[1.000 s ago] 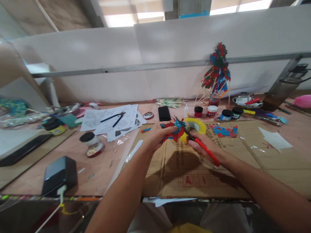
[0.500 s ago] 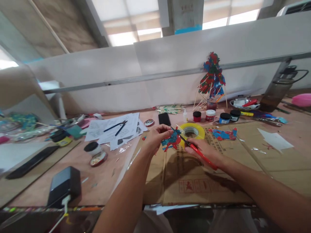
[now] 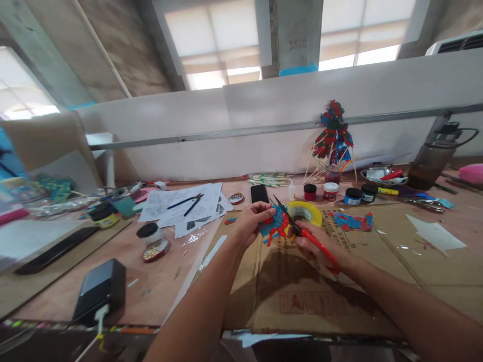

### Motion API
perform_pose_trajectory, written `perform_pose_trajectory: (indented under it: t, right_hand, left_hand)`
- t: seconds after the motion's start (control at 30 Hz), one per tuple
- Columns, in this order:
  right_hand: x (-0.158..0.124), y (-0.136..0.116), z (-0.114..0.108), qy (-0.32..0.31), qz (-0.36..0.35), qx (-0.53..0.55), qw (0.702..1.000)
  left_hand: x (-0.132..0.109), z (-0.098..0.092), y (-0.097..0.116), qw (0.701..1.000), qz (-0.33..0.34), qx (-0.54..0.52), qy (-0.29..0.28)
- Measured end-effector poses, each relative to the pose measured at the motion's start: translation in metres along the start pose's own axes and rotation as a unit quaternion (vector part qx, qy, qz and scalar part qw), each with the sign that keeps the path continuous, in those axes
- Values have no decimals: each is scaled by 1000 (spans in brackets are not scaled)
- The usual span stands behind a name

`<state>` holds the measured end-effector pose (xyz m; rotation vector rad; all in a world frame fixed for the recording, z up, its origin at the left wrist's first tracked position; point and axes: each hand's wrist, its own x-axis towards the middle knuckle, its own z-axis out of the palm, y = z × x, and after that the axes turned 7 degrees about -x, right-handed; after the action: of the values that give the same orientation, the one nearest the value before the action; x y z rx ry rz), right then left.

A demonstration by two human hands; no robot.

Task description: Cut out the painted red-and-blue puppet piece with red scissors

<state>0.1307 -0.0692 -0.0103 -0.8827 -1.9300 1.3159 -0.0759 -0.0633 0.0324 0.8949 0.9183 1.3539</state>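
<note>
My left hand (image 3: pixel 252 221) pinches a small red and blue painted cutout (image 3: pixel 276 223) by its upper left side. My right hand (image 3: pixel 315 244) is wrapped round the red handles of the scissors (image 3: pixel 320 247). The scissors' dark blades are parted and reach up and left to the cutout's upper right edge. Both hands are above a brown cardboard sheet (image 3: pixel 324 286). Just behind them lies a roll of yellow tape (image 3: pixel 315 213). Another red and blue cutout (image 3: pixel 352 221) lies flat on the cardboard to the right.
Paint jars (image 3: pixel 330 191) and a black phone (image 3: pixel 259 194) stand or lie behind the tape. Printed papers (image 3: pixel 177 211), a power bank (image 3: pixel 101 289) and a bead tin (image 3: pixel 155 250) are at left. A bottle (image 3: pixel 432 158) and painted figures on sticks (image 3: pixel 334 133) are at the back.
The view has tilted up, so the scene sits lower. The cutout has turned in my left hand, and the scissor blades now look wider apart.
</note>
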Motion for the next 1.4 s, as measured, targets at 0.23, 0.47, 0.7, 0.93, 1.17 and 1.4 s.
perform_pose_trajectory:
  t: [0.23, 0.47, 0.7, 0.93, 1.17, 1.4]
  right_hand:
    - [1, -6, -8, -18, -34, -24, 999]
    - [2, 0, -10, -52, -54, -19, 997]
    - [-1, -6, -11, -60, -33, -41, 997]
    - [0, -4, -18, -52, -23, -66, 996]
    - [3, 0, -12, 25, -69, -88, 993]
    - [7, 15, -1, 38, -20, 27, 999]
  left_hand:
    - [0, 1, -5, 998, 2, 34, -61]
    - [4, 3, -10, 996, 30, 61, -50]
    - [0, 9, -9, 994, 77, 68, -41]
    - [-2, 9, -5, 989, 97, 107, -26]
    - [-4, 15, -12, 995, 79, 55, -18]
    - [-5, 20, -19, 997, 63, 22, -38]
